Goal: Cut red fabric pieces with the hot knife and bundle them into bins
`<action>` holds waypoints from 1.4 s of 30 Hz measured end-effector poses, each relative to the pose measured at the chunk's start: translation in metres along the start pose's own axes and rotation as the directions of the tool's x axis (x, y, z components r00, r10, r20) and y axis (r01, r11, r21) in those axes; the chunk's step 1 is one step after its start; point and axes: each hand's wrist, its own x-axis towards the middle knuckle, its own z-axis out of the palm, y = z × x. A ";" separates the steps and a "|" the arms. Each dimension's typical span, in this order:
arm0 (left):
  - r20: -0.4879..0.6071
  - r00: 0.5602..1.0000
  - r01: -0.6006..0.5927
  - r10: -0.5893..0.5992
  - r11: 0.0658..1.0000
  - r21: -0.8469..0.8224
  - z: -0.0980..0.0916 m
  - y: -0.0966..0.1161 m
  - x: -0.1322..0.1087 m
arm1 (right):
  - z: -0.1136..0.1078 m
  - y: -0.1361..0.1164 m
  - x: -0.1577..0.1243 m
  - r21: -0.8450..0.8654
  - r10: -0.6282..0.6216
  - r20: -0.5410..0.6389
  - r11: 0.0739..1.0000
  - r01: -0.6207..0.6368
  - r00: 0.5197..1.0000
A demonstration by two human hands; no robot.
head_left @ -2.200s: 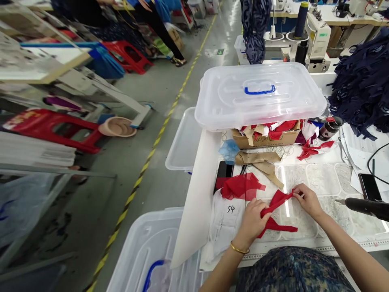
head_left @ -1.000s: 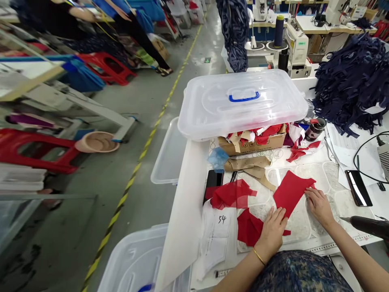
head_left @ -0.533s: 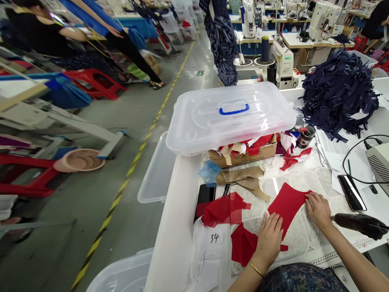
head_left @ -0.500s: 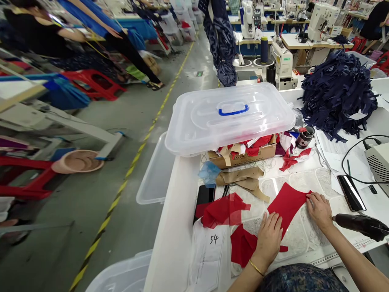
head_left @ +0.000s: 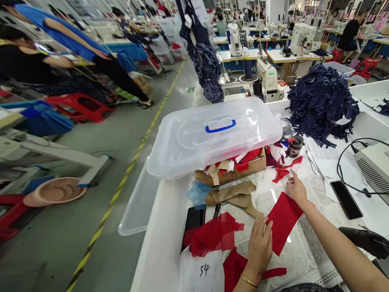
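Left hand (head_left: 259,247): open, resting on red cloth strips (head_left: 235,271), just beside the red cloth panel (head_left: 284,223). Right hand (head_left: 296,188): open, fingers extended, near the panel's upper end. Panel laid flat on a clear plastic sheet (head_left: 291,259); sheer red cloth (head_left: 214,235) placed to the left.

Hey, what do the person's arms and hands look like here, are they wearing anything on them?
Both arms are bare, with no gloves or sleeves in view. The left hand has a thin gold bangle at the wrist; the right hand shows no bangle.
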 end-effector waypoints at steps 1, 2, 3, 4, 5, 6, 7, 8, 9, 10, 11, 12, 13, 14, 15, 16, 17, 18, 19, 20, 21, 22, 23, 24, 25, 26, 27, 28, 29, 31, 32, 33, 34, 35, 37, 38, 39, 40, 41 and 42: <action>-0.005 1.000 -0.003 0.003 1.000 0.001 -0.001 0.000 0.000 | 0.002 -0.003 0.007 0.028 0.017 -0.012 0.999 -0.016 1.000; -0.009 1.000 -0.005 0.005 1.000 0.000 -0.002 0.000 0.000 | 0.002 -0.005 0.013 0.057 0.032 -0.029 0.998 -0.030 0.999; -0.014 1.000 -0.005 0.005 1.000 -0.002 -0.003 0.001 -0.001 | 0.000 -0.008 0.018 0.088 0.045 -0.051 0.995 -0.040 0.998; -0.018 1.000 0.000 0.000 1.000 -0.008 -0.004 0.001 -0.001 | -0.004 -0.010 0.021 0.124 0.054 -0.076 0.991 -0.045 0.996; -0.023 1.000 0.007 -0.007 1.000 -0.017 -0.005 0.002 -0.002 | -0.010 -0.012 0.024 0.164 0.060 -0.101 0.986 -0.043 0.993; -0.028 0.999 0.016 -0.017 0.999 -0.032 -0.007 0.004 -0.002 | -0.017 -0.016 0.025 0.207 0.064 -0.123 0.978 -0.037 0.990; -0.032 0.999 0.029 -0.031 0.998 -0.054 -0.009 0.005 -0.002 | -0.025 -0.019 0.026 0.255 0.068 -0.139 0.967 -0.031 0.988; -0.036 0.998 0.044 -0.047 0.996 -0.083 -0.010 0.006 -0.001 | -0.033 -0.023 0.026 0.305 0.076 -0.148 0.952 -0.027 0.986; -0.040 0.997 0.062 -0.067 0.991 -0.118 -0.012 0.008 0.000 | -0.041 -0.027 0.026 0.359 0.089 -0.146 0.933 -0.031 0.985; -0.043 0.995 0.082 -0.090 0.984 -0.158 -0.014 0.010 0.002 | -0.049 -0.031 0.026 0.414 0.110 -0.132 0.909 -0.046 0.985; -0.043 0.992 0.107 -0.119 0.973 -0.204 -0.016 0.012 0.005 | -0.057 -0.036 0.026 0.470 0.136 -0.108 0.880 -0.070 0.985; -0.038 0.987 0.138 -0.153 0.957 -0.255 -0.018 0.015 0.008 | -0.064 -0.039 0.026 0.523 0.166 -0.077 0.846 -0.102 0.983; -0.027 0.981 0.174 -0.192 0.935 -0.308 -0.020 0.017 0.012 | -0.069 -0.043 0.025 0.572 0.197 -0.042 0.808 -0.138 0.979; -0.005 0.972 0.217 -0.235 0.905 -0.365 -0.022 0.019 0.016 | -0.074 -0.046 0.024 0.616 0.227 -0.003 0.767 -0.177 0.974; 0.029 0.959 0.267 -0.281 0.866 -0.422 -0.024 0.021 0.021 | -0.078 -0.049 0.023 0.654 0.253 0.040 0.725 -0.217 0.967; 0.071 0.941 0.322 -0.330 0.816 -0.480 -0.025 0.023 0.026 | -0.080 -0.052 0.021 0.684 0.275 0.086 0.682 -0.257 0.958; 0.120 0.918 0.381 -0.379 0.754 -0.535 -0.027 0.024 0.032 | -0.081 -0.055 0.019 0.707 0.292 0.135 0.641 -0.299 0.947; 0.175 0.889 0.440 -0.424 0.679 -0.588 -0.028 0.026 0.038 | -0.081 -0.057 0.016 0.722 0.305 0.188 0.602 -0.342 0.934; 0.234 0.854 0.496 -0.465 0.591 -0.637 -0.030 0.027 0.045 | -0.081 -0.058 0.013 0.730 0.313 0.240 0.565 -0.384 0.919; 0.298 0.814 0.547 -0.498 0.487 -0.681 -0.031 0.029 0.051 | -0.080 -0.060 0.009 0.733 0.319 0.291 0.532 -0.424 0.902; 0.368 0.771 0.590 -0.520 0.367 -0.719 -0.033 0.030 0.057 | -0.078 -0.061 0.005 0.731 0.321 0.337 0.503 -0.461 0.885; 0.440 0.729 0.620 -0.524 0.234 -0.749 -0.036 0.033 0.063 | -0.076 -0.062 0.001 0.726 0.322 0.378 0.478 -0.494 0.868; 0.511 0.692 0.636 -0.509 0.095 -0.766 -0.038 0.035 0.069 | -0.074 -0.063 -0.002 0.720 0.321 0.415 0.457 -0.523 0.851; 0.574 0.661 0.639 -0.483 -0.039 -0.768 -0.041 0.038 0.073 | -0.072 -0.063 -0.006 0.712 0.319 0.447 0.439 -0.548 0.836; 0.624 0.638 0.634 -0.451 -0.152 -0.758 -0.043 0.041 0.076 | -0.071 -0.063 -0.009 0.704 0.316 0.475 0.424 -0.570 0.821; 0.662 0.621 0.629 -0.420 -0.238 -0.740 -0.046 0.044 0.078 | -0.069 -0.063 -0.011 0.696 0.314 0.498 0.412 -0.588 0.808; 0.689 0.605 0.625 -0.400 -0.297 -0.722 -0.048 0.046 0.079 | -0.068 -0.063 -0.013 0.689 0.311 0.516 0.403 -0.602 0.798; 0.707 0.585 0.622 -0.396 -0.340 -0.705 -0.049 0.048 0.079 | -0.068 -0.063 -0.015 0.683 0.307 0.529 0.398 -0.612 0.791; 0.721 0.564 0.615 -0.402 -0.378 -0.692 -0.050 0.048 0.079 | -0.068 -0.064 -0.017 0.679 0.302 0.538 0.397 -0.617 0.787; 0.755 0.521 0.586 -0.399 -0.475 -0.656 -0.052 0.047 0.077 | -0.070 -0.068 -0.020 0.676 0.282 0.549 0.404 -0.616 0.787; 0.785 0.503 0.571 -0.362 -0.542 -0.616 -0.052 0.045 0.076 | -0.072 -0.070 -0.022 0.676 0.267 0.553 0.411 -0.612 0.790; 0.821 0.491 0.562 -0.291 -0.615 -0.554 -0.054 0.043 0.075 | -0.073 -0.074 -0.024 0.677 0.250 0.555 0.418 -0.605 0.793; 0.851 0.488 0.556 -0.193 -0.683 -0.474 -0.056 0.040 0.075 | -0.074 -0.078 -0.026 0.678 0.233 0.558 0.425 -0.599 0.796; 0.865 0.494 0.554 -0.084 -0.737 -0.388 -0.058 0.038 0.074 | -0.075 -0.082 -0.028 0.680 0.216 0.557 0.437 -0.589 0.802; 0.847 0.524 0.550 0.096 -0.797 -0.250 -0.064 0.036 0.073 | -0.076 -0.091 -0.031 0.680 0.189 0.535 0.482 -0.552 0.823; 0.826 0.543 0.547 0.150 -0.810 -0.213 -0.066 0.035 0.073 | -0.076 -0.095 -0.033 0.677 0.183 0.518 0.511 -0.531 0.836; 0.808 0.559 0.545 0.183 -0.816 -0.193 -0.069 0.036 0.072 | -0.075 -0.099 -0.034 0.671 0.182 0.498 0.539 -0.510 0.848; 0.794 0.570 0.548 0.210 -0.818 -0.177 -0.070 0.037 0.071 | -0.074 -0.103 -0.035 0.666 0.183 0.481 0.560 -0.493 0.857; 0.781 0.577 0.555 0.238 -0.816 -0.161 -0.071 0.038 0.070 | -0.074 -0.107 -0.036 0.663 0.183 0.474 0.569 -0.486 0.861; 0.769 0.580 0.564 0.267 -0.813 -0.143 -0.071 0.039 0.069 | -0.074 -0.111 -0.038 0.662 0.179 0.486 0.563 -0.494 0.856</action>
